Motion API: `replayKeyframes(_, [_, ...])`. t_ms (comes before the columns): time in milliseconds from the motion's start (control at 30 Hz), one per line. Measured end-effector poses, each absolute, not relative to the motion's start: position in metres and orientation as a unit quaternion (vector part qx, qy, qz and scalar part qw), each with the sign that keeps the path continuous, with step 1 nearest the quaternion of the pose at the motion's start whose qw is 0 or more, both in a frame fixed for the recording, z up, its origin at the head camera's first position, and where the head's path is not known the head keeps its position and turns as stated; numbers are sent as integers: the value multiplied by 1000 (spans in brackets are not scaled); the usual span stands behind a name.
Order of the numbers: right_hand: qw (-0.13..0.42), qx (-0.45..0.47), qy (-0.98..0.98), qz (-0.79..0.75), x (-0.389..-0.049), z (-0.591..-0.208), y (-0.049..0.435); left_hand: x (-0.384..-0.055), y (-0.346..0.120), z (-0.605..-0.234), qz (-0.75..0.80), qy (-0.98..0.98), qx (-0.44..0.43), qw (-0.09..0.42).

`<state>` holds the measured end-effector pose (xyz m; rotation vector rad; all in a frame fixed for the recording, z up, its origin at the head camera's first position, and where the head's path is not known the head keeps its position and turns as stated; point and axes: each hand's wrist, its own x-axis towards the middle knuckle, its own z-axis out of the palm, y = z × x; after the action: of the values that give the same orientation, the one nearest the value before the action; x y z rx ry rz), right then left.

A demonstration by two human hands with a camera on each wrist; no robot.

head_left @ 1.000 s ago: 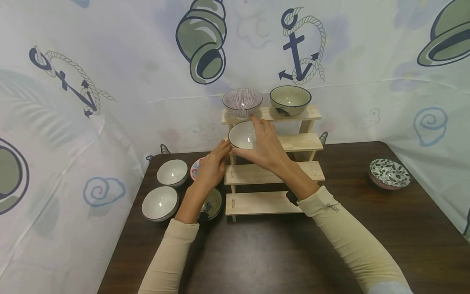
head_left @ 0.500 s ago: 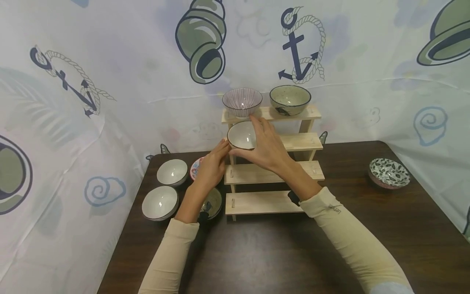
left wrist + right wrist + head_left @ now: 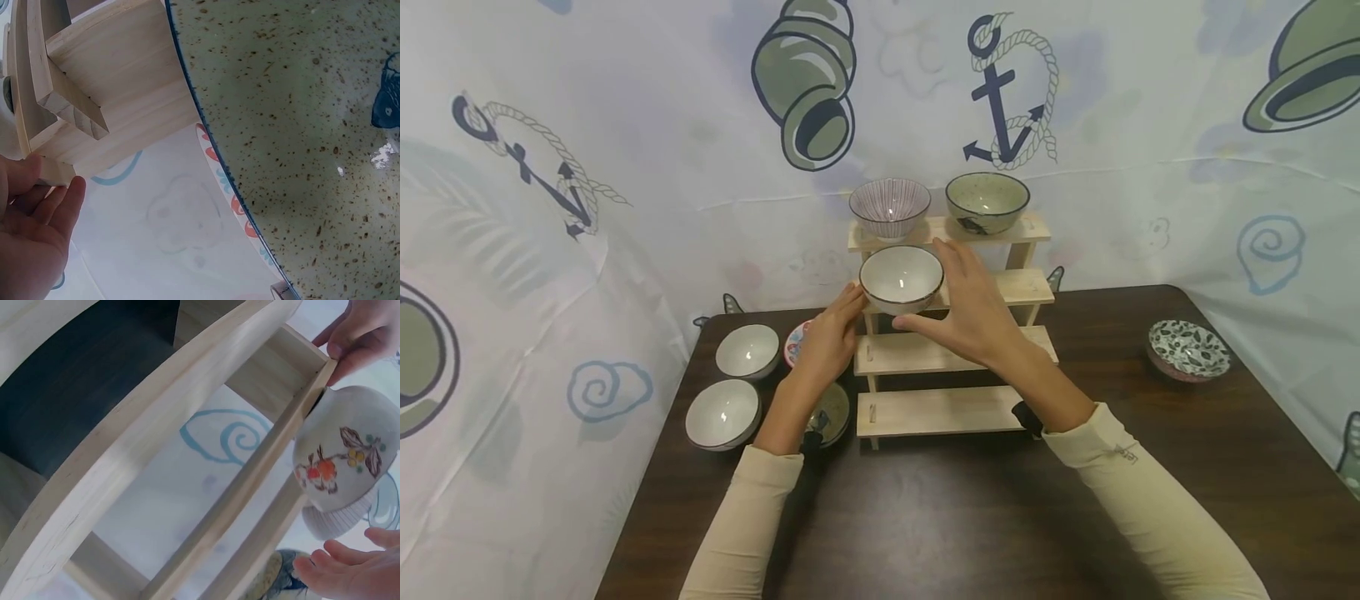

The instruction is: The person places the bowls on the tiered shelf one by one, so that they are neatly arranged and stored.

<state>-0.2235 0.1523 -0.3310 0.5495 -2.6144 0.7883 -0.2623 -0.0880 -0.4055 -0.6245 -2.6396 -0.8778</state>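
A white bowl (image 3: 901, 279) with a dark rim stands at the left end of the second-highest tier of a wooden stepped rack (image 3: 940, 414). Painted flowers show on the bowl's outside (image 3: 337, 456) in the right wrist view. My left hand (image 3: 827, 337) grips that tier's left end, thumb and fingers on either side of the board, as the left hand (image 3: 37, 231) shows in the left wrist view. Just right of the bowl, my right hand (image 3: 973, 304) is spread, its fingers (image 3: 337, 553) apart from the bowl.
On the top tier stand a striped bowl (image 3: 891, 208) and a green bowl (image 3: 987, 202). Two white bowls (image 3: 724, 414), a red-blue patterned dish (image 3: 795, 340) and a speckled bowl (image 3: 300, 125) are left of the rack. A leaf-patterned bowl (image 3: 1189, 350) sits far right.
My right hand has let go of the white bowl and moved a little to the right. The left hand has stayed at the rack, and the bowl has stayed on its tier.
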Motion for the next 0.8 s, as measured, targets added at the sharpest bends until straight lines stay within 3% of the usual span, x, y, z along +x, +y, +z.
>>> replayKeyframes(467, [155, 123, -940, 278, -203, -335, 211, -263, -87, -405, -311, -912, -222, 151])
replayKeyframes(800, [169, 85, -943, 272, -198, -333, 255, -264, -87, -405, -309, -913, -221, 149])
